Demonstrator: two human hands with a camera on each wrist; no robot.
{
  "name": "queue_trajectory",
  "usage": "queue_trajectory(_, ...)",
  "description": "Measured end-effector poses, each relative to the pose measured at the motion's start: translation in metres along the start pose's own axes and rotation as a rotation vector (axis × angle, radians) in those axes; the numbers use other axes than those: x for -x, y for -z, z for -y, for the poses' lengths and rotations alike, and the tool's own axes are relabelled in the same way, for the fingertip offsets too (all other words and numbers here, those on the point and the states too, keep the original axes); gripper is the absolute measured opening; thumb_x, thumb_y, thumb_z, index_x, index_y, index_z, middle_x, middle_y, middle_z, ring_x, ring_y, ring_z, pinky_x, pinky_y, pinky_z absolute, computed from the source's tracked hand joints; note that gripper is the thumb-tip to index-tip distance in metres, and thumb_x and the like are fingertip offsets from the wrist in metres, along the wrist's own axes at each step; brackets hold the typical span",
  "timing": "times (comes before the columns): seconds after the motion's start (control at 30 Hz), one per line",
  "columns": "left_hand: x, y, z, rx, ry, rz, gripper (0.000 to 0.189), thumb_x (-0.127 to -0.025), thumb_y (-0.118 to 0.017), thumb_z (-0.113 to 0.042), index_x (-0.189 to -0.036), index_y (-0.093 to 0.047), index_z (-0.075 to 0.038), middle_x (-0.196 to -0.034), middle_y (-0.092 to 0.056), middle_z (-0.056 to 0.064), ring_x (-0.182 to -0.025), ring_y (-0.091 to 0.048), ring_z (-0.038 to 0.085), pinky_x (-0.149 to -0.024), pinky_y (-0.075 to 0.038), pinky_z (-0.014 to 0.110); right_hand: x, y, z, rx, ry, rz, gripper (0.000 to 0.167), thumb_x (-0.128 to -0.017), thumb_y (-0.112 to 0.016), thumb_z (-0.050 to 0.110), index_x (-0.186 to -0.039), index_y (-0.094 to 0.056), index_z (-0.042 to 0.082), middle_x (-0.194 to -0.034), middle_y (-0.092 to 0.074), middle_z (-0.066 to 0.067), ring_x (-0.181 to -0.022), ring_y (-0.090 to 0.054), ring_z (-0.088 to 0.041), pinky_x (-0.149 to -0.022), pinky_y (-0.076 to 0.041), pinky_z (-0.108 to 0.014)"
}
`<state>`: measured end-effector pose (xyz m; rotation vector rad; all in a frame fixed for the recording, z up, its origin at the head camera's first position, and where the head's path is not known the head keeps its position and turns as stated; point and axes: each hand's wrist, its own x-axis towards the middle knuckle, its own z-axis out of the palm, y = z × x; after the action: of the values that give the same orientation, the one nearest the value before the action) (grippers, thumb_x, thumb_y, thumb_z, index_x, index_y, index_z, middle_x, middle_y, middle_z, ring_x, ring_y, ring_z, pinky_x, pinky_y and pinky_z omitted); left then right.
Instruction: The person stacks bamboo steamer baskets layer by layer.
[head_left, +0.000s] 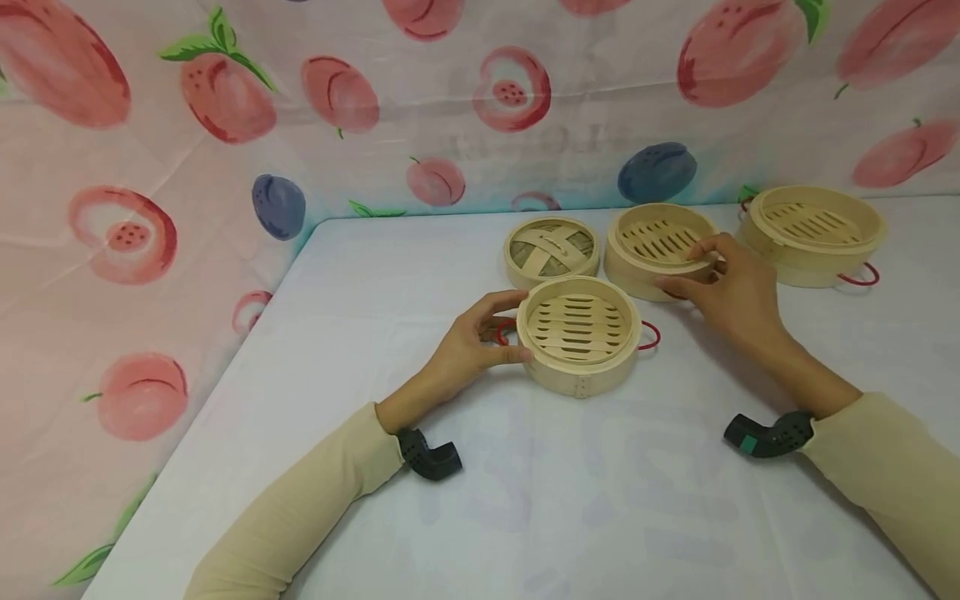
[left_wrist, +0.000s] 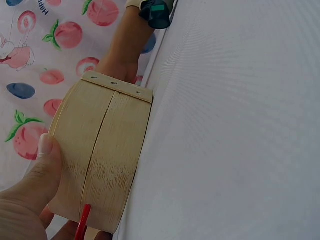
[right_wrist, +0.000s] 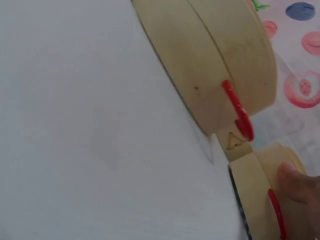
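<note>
Left hand (head_left: 467, 343): grip clamped on the side of the front steamer (head_left: 577, 329), which sits upright on the worktop (head_left: 480, 500). Right hand (head_left: 740, 290): grip pinches the middle steamer (head_left: 660, 233), standing between a woven lid (head_left: 551, 250) and the large steamer (head_left: 813, 225).

From above, the head view faces forward and down; the left and right wrist views, close and rolled, share its front steamer (head_left: 579, 337), frame-left and apparently upper-right respectively.
</note>
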<state>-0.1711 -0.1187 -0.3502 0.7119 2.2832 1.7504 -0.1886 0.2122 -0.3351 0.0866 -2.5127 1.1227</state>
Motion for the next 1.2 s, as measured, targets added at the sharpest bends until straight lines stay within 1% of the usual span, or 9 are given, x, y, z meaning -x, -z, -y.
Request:
queue_trajectory(0.13, 0.001, 0.001, -0.002, -0.021, 0.001, -0.011, 0.071, -0.078, -0.080, -0.009, -0.139, -0.048, -0.021, -0.137, -0.050, -0.006, -0.117, -0.053, 0.016, -0.096, -0.043, 0.038, -0.004, 0.009, 0.005, -0.006, -0.026, 0.011, 0.045, -0.076, -0.082, 0.032, -0.101, -0.054, 0.008, -0.097, -0.062, -0.011, -0.066, -0.052, 0.010, -0.047, -0.035, -0.017)
queue_trajectory(0.23, 0.001, 0.001, -0.002, -0.023, -0.006, -0.005, 0.071, -0.077, -0.080, -0.009, -0.139, -0.048, -0.022, -0.136, -0.051, -0.006, -0.114, -0.055, 0.016, -0.094, -0.044, 0.038, -0.006, 0.019, 0.007, 0.000, -0.055, 0.012, 0.048, -0.074, -0.082, 0.038, -0.101, -0.055, 0.009, -0.108, -0.061, -0.010, -0.073, -0.053, 0.009, -0.050, -0.036, -0.016)
queue_trajectory(0.37, 0.001, 0.001, -0.001, -0.028, -0.011, -0.002, 0.072, -0.077, -0.081, -0.010, -0.140, -0.047, -0.022, -0.136, -0.050, -0.007, -0.114, -0.055, 0.016, -0.094, -0.044, 0.038, -0.008, 0.031, 0.010, -0.025, -0.087, 0.030, 0.047, -0.073, -0.082, 0.040, -0.100, -0.055, 0.013, -0.114, -0.058, -0.010, -0.081, -0.054, 0.011, -0.059, -0.038, -0.012)
queue_trajectory(0.47, 0.001, 0.000, 0.000, -0.030, -0.015, -0.003, 0.072, -0.077, -0.081, -0.010, -0.140, -0.047, -0.022, -0.137, -0.050, -0.007, -0.114, -0.055, 0.016, -0.094, -0.044, 0.037, -0.009, 0.037, 0.013, -0.041, -0.118, 0.047, 0.044, -0.074, -0.082, 0.041, -0.100, -0.055, 0.017, -0.115, -0.056, -0.012, -0.097, -0.062, -0.004, -0.064, -0.041, -0.008)
queue_trajectory(0.57, 0.001, -0.001, 0.000, -0.028, -0.016, -0.001, 0.072, -0.078, -0.080, -0.010, -0.140, -0.047, -0.021, -0.136, -0.050, -0.005, -0.112, -0.056, 0.017, -0.094, -0.044, 0.037, -0.010, 0.044, 0.017, -0.053, -0.158, 0.065, 0.043, -0.074, -0.081, 0.041, -0.100, -0.054, 0.020, -0.126, -0.052, -0.011, -0.111, -0.060, -0.020, -0.062, -0.043, -0.006)
queue_trajectory(0.67, 0.001, -0.001, 0.000, -0.026, -0.016, 0.003, 0.072, -0.078, -0.080, -0.009, -0.141, -0.046, -0.019, -0.137, -0.050, -0.002, -0.112, -0.056, 0.019, -0.094, -0.044, 0.039, -0.012, 0.051, 0.021, -0.104, -0.191, 0.072, 0.041, -0.075, -0.081, 0.039, -0.101, -0.055, 0.022, -0.128, -0.048, -0.003, -0.109, -0.060, -0.012, -0.062, -0.044, -0.006)
queue_trajectory(0.8, 0.000, -0.001, 0.000, -0.023, -0.015, 0.003, 0.072, -0.077, -0.080, -0.009, -0.140, -0.047, -0.019, -0.138, -0.050, 0.000, -0.113, -0.056, 0.021, -0.095, -0.043, 0.042, -0.014, 0.060, 0.025, -0.182, -0.204, 0.080, 0.038, -0.075, -0.083, 0.033, -0.100, -0.056, 0.022, -0.115, -0.047, 0.006, -0.097, -0.058, 0.005, -0.063, -0.045, -0.006)
queue_trajectory(1.0, 0.000, -0.001, -0.001, -0.017, -0.019, -0.002, 0.073, -0.076, -0.081, -0.009, -0.140, -0.047, -0.020, -0.137, -0.050, -0.001, -0.111, -0.057, 0.018, -0.094, -0.045, 0.037, -0.015, 0.069, 0.031, -0.269, -0.227, 0.130, 0.038, -0.076, -0.082, 0.029, -0.104, -0.057, 0.021, -0.117, -0.046, 0.009, -0.101, -0.056, 0.000, -0.065, -0.045, -0.008)
queue_trajectory(1.2, 0.000, -0.001, -0.002, -0.016, -0.019, -0.002, 0.074, -0.076, -0.081, -0.008, -0.140, -0.046, -0.019, -0.137, -0.050, -0.001, -0.111, -0.058, 0.017, -0.094, -0.045, 0.035, -0.014, 0.071, 0.033, -0.273, -0.221, 0.161, 0.039, -0.078, -0.081, 0.028, -0.107, -0.058, 0.021, -0.122, -0.044, 0.009, -0.105, -0.055, -0.002, -0.065, -0.044, -0.009)
